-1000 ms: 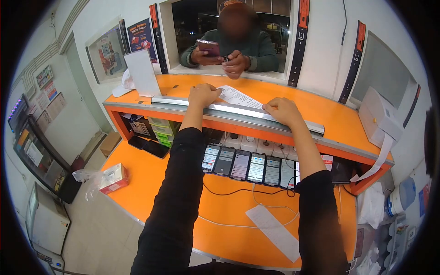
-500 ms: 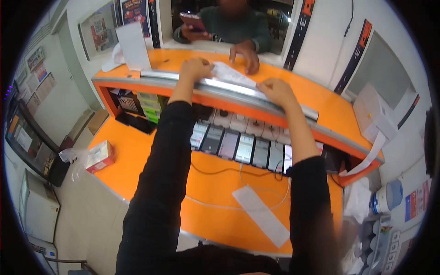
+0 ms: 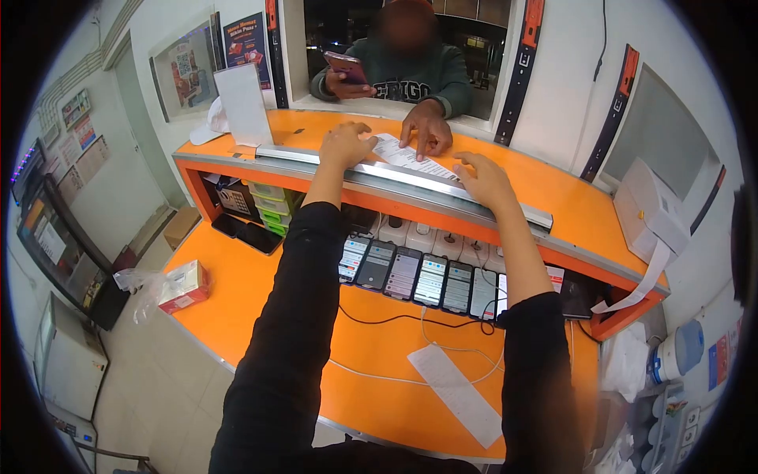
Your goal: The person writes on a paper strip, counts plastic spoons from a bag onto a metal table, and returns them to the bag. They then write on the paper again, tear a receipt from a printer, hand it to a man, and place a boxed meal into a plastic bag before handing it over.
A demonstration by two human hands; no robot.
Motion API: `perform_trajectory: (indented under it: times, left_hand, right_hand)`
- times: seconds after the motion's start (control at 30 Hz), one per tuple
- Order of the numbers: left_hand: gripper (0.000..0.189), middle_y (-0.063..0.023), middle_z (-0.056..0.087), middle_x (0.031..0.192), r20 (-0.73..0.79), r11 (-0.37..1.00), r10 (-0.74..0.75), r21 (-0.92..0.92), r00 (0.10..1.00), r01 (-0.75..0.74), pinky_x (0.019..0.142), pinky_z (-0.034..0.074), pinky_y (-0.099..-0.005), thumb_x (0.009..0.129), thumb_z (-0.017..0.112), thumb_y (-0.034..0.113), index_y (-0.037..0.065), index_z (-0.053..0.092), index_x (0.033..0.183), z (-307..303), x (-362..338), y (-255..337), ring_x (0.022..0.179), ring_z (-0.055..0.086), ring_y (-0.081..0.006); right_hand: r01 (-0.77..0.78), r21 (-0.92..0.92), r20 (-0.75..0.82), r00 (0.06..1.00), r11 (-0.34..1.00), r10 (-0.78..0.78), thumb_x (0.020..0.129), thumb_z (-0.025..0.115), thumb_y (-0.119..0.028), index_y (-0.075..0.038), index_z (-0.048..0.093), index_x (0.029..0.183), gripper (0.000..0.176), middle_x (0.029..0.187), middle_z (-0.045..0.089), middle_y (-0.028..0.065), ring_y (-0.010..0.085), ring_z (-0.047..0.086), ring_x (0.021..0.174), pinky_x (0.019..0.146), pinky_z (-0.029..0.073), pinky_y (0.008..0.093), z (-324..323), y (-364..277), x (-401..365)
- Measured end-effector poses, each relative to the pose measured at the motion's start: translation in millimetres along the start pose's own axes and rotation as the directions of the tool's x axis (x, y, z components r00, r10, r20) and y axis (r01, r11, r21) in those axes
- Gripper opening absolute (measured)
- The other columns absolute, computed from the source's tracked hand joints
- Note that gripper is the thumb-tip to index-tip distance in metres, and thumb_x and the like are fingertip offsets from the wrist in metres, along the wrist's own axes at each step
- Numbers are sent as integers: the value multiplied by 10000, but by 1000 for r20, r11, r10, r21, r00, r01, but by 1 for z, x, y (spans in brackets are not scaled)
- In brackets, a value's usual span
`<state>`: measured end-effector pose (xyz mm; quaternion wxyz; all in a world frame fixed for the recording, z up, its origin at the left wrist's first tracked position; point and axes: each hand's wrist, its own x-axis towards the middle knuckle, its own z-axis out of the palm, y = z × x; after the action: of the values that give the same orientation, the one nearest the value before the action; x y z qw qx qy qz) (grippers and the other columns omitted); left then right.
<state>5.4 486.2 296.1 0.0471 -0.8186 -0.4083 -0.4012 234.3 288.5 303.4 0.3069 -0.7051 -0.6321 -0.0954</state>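
Across the orange counter (image 3: pixel 545 189), as your head camera shows it, a printed sheet (image 3: pixel 397 152) lies between your two hands, just beyond a silver rail (image 3: pixel 379 171). Your left hand (image 3: pixel 345 145) hovers at the sheet's left end, fingers loosely bent and parted, with nothing visibly pinched; your right hand (image 3: pixel 484 182) curves at the opposite end, thumb and fingers apart, and likewise appears to hold nothing. Whether either brushes the paper's edge cannot be told. From the window side, another person's hand (image 3: pixel 427 129) sets its fingertips on the print, while that person's other hand grips a phone (image 3: pixel 346 69). Below your forearms, a row of lit phones (image 3: pixel 430 278) stands above a loose paper slip (image 3: pixel 455 395). The step in hand appears to be presenting the sheet for reading; your next move calls for light fingertips, clear of the other person's hand.
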Motion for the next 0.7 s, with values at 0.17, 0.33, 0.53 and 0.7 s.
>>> perform_trajectory:
  times: [0.17,0.33,0.53,0.7]
  left_hand:
    - [284,-113,664,791,-173,968,-141,-231,975,99,770,485,-402,777,597,320,56,687,828,-8,-8,8,804,642,-288]
    - [270,-126,654,739,-228,967,-151,-235,962,96,703,497,-407,780,590,294,38,672,754,-10,-9,10,736,639,-305]
    - [284,-134,665,753,-211,971,-145,-216,967,98,711,496,-410,779,584,302,36,681,751,-12,-11,13,752,642,-309]
    - [304,-150,667,755,-197,969,-157,-222,968,112,714,497,-413,776,574,315,34,688,750,-11,-10,11,759,642,-322]
  right_hand:
    - [-28,-22,60,998,999,29,866,553,-371,-140,638,1136,365,1051,670,108,266,614,1023,907,433,419,-4,-3,-1]
    - [-19,-36,39,999,999,20,854,567,-373,-149,643,1129,363,1034,675,105,259,620,1008,904,432,410,-1,1,0]
    - [-44,-28,70,996,999,46,845,574,-366,-153,654,1112,351,1018,676,106,270,623,996,887,453,397,-3,-2,-1]
    - [-45,-32,75,996,998,47,840,572,-383,-165,655,1107,354,1004,678,110,270,623,988,893,438,409,-2,-1,1]
